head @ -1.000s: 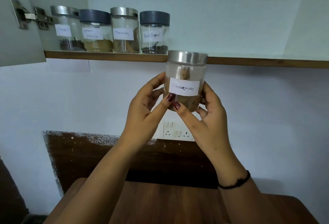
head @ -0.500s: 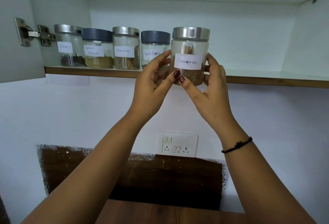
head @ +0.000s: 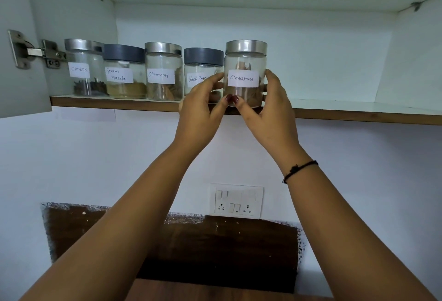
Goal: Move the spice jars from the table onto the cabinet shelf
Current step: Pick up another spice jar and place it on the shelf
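At the centre of the frame, the cinnamon jar (head: pixel 245 73) is gripped low on its glass by the left hand (head: pixel 201 111) and the right hand (head: pixel 267 109), fingers curled round either side, so the label is kept facing out. Its base seems set on the cabinet shelf (head: pixel 358 111) edge, just beside the black pepper jar (head: pixel 203 66), extending the row rightwards.

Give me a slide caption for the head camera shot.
Left hand and right hand hold a Cinnamon jar at the shelf edge, right of the Black Pepper jar.
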